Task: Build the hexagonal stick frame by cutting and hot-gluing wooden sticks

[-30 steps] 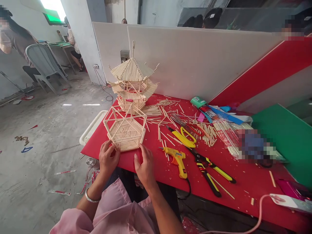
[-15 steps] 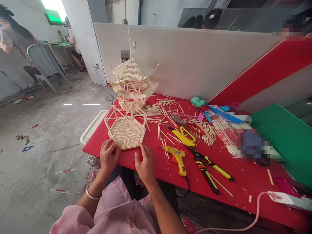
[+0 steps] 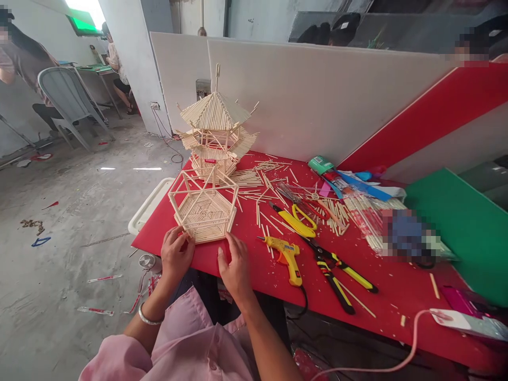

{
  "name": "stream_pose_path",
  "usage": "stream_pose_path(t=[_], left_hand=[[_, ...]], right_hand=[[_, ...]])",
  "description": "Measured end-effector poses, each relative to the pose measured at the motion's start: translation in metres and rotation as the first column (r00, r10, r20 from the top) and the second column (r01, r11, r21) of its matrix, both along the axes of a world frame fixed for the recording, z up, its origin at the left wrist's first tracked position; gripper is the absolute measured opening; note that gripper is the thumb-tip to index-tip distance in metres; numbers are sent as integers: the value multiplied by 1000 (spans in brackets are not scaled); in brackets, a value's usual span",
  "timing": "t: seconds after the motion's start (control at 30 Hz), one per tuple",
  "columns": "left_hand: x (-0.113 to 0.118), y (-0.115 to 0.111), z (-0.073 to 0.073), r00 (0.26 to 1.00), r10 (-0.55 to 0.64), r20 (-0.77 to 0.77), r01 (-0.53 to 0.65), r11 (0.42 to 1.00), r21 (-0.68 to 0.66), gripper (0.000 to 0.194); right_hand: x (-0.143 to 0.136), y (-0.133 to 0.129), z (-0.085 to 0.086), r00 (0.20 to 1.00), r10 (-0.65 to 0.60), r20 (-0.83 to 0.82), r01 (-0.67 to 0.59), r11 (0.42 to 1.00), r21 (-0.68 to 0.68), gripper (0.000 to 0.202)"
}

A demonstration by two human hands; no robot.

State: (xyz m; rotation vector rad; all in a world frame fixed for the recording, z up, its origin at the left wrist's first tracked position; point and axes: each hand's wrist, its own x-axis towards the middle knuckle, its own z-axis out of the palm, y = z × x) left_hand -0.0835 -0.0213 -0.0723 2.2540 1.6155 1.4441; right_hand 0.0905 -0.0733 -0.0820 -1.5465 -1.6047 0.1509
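Fingers [image 3: 235, 245] on the right hand [image 3: 235, 269] were spread, touching the hexagonal stick base [image 3: 205, 215] left of centre in the frame — left hand [image 3: 177, 257] at its lower-left corner, couldn't tell if pinching.

Print all around the red table [image 3: 254, 264], and not one word of it legible!
Here's the yellow glue gun [image 3: 291, 258], a dark label [image 3: 286, 247] sitting along its body, the lettering far too small to call. Over to the green wrapper [image 3: 318, 164] at the table's far side: pale marks that look like print, and no letter comes clear. Down to the plastic packets of sticks [image 3: 363, 214], splashed with red, any wording lost in the glare and creases. And up on the pale blue wall [image 3: 270, 26], a little cluster of dark marks [image 3: 251, 20], too tiny to say whether they're characters at all!
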Motion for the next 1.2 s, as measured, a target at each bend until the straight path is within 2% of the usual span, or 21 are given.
stream_pose_path(t=[0.4,1.2], left_hand=[[2,-1,2,999,17,27,-16,999,-29,14],[0,0,1,1000,3,-18,-3,1000,13,11]], right_hand=[[0,0,2,1000,-2,5,2,1000,5,54],[0,0,0,1000,2,-1,-2,1000,24,39]])
